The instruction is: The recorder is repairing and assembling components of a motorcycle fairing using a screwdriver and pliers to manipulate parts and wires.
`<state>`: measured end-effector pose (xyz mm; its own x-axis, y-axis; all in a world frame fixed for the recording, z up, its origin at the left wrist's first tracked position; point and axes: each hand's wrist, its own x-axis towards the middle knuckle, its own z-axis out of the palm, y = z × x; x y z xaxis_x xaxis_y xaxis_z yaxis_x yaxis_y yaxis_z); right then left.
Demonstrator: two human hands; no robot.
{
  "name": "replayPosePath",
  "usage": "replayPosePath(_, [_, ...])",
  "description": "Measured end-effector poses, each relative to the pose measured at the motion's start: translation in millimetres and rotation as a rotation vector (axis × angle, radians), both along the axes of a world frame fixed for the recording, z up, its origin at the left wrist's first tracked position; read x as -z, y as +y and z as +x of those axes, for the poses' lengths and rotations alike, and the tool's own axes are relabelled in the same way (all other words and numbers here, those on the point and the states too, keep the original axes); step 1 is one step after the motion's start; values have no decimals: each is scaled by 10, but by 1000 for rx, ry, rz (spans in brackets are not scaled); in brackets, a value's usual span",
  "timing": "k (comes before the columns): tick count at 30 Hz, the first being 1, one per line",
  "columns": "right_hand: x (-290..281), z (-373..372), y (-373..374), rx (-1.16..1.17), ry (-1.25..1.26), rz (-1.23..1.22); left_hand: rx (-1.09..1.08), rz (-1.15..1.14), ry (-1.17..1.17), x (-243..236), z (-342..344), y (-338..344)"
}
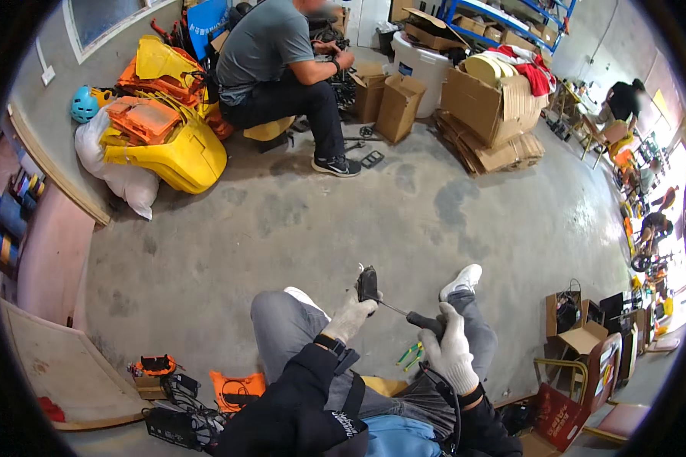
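My left hand (349, 318), in a white glove, grips a small black part (367, 282) and holds it up in front of my knees. A thin light-coloured bit sticks up beside the part's top. In my right hand (455, 356), also gloved, is a screwdriver (424, 322) with a thick dark handle. Its shaft points left and its tip reaches the lower end of the black part, near my left fingers; the exact contact is hidden. The right fingers are partly stretched along the handle. Green-and-yellow pliers (411, 356) lie below, between my legs.
Orange parts (236, 388) and black cabled units (177, 423) lie at my lower left. An open cardboard box (575, 331) and a red box (560, 417) stand at right. Ahead, another person (278, 68) sits beside yellow shells (179, 148); flattened cartons (488, 145) are stacked farther right.
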<state>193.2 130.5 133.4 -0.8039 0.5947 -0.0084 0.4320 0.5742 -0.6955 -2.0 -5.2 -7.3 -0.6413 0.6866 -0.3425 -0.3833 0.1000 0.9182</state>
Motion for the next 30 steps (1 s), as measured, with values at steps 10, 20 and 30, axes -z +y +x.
replayPosePath(10, [139, -45, 142, 146, -124, -215, 26, -85, 49, 469, 40, 47])
replayPosePath(20, [117, -13, 136, 104, -86, -231, -20, -61, -21, 325, 74, 53])
replayPosePath(30, [120, 6, 130, 187, -209, -185, -15, -35, -40, 82, 73, 82])
